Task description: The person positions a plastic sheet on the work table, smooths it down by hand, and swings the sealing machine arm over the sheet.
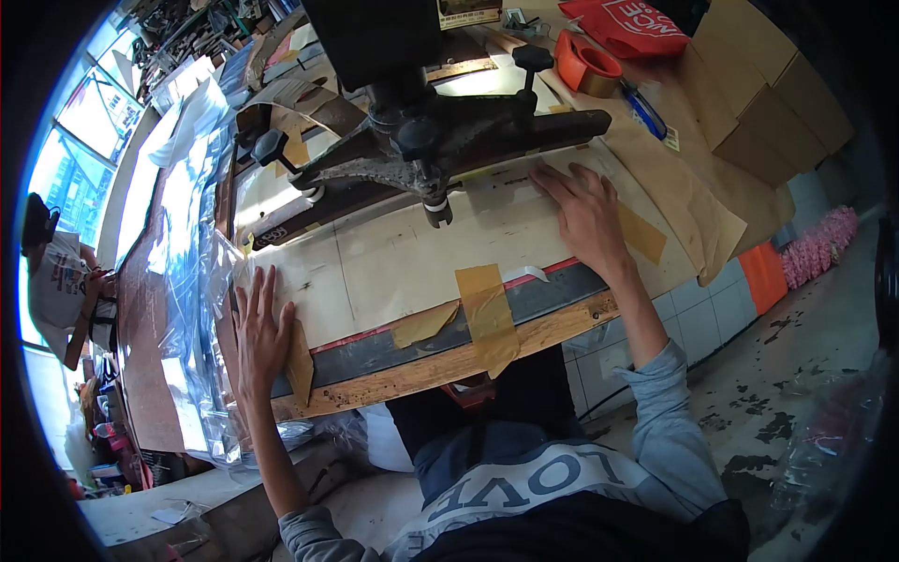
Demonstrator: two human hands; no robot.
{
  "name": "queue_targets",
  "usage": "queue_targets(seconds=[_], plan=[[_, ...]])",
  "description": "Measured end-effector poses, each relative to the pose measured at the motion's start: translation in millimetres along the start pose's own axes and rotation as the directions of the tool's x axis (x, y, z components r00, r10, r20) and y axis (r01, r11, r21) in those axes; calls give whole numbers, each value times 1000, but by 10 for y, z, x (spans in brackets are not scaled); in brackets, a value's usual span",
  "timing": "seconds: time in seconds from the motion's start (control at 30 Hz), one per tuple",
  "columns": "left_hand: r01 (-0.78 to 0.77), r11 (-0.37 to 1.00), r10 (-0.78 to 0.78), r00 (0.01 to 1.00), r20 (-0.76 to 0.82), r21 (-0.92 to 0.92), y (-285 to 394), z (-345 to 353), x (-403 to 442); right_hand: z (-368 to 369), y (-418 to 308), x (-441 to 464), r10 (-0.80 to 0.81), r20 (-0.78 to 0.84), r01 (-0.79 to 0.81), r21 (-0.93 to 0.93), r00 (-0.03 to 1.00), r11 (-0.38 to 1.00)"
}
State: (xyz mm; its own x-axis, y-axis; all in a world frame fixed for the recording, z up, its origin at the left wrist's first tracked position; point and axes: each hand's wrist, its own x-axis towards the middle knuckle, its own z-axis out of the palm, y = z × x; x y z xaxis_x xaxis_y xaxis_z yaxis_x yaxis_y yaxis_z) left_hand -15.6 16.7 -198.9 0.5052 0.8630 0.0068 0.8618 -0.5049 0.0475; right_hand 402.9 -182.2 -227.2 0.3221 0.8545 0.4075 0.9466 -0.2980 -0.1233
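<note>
A pale flat sheet lies on a wood-edged board, with brown tape strapped over its front edge. My left hand rests flat at the sheet's left end, fingers stretched out. Over at the right end, my right hand lies on the sheet with its fingers extended, near the dark bar of a machine. This black metal press head with knobs stands over the sheet's far side. Neither hand holds anything that I can see.
Clear plastic film covers the bench on the left. At the back right are an orange tape dispenser, a blue cutter, a red bag and a cardboard box. Another person stands at far left.
</note>
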Motion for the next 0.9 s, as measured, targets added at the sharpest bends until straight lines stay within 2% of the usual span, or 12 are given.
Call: queue_targets(seconds=[0.1, 0.2, 0.43, 0.5, 0.6, 0.7, 0.9], plan=[[82, 987, -80, 997, -21, 135, 121, -41, -38, -7, -14, 2, -8, -1, 8, -12, 1000, 1000], [81, 972, -72, 996, -46, 219, 166, -66, -44, -7, -24, 7, 2, 3, -2, -8, 1000, 1000], [61, 994, -56, 997, -50, 95, 99, 10, -13, 22, -50, 8, 20, -72, -20, 1, 997, 1000], [6, 999, -3, 997, -78, 35, 72, 50, 8, 34, -39, 6, 36, -89, -34, 24, 995, 999], [19, 998, -24, 994, -111, -52, 68, 116, 31, 17, -41, 8, 33, -86, -33, 11, 996, 999], [39, 997, -46, 993, -109, -68, 99, 86, 12, -42, -55, 18, 40, -17, -40, 16, 999, 999], [39, 994, -52, 990, -134, -98, 66, 143, 20, 2, -13, 23, 24, -17, -23, 3, 1000, 1000]])
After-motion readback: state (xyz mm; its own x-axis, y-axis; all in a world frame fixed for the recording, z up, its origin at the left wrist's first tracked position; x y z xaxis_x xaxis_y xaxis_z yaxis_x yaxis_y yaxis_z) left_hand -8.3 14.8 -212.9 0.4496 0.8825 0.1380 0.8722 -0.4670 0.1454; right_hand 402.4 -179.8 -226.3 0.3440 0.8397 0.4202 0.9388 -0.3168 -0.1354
